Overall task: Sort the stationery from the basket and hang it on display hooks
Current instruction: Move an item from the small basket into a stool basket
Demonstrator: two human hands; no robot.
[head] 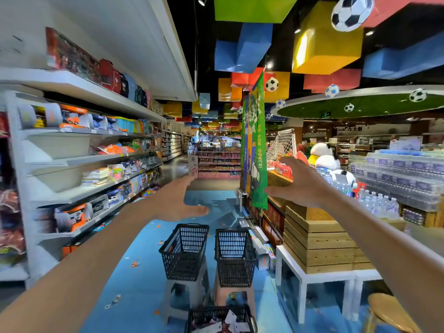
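Note:
A black wire basket (192, 319) at the bottom edge holds packaged stationery with white cards (230, 318). Two more black baskets stand on stools ahead, one on the left (185, 253) and one on the right (234, 258); what is inside them is hidden from here. My left hand (177, 203) is stretched out in the air above the left basket, fingers straight, holding nothing. My right hand (298, 183) is raised in front of the wooden display, fingers spread and empty. No display hooks can be made out.
White shelves (72, 162) of toys and books line the left side of the blue-floored aisle. On the right stand a wooden crate stack (317, 241) on a white table, a green banner (258, 150), bottled water and a round wooden stool (389, 311).

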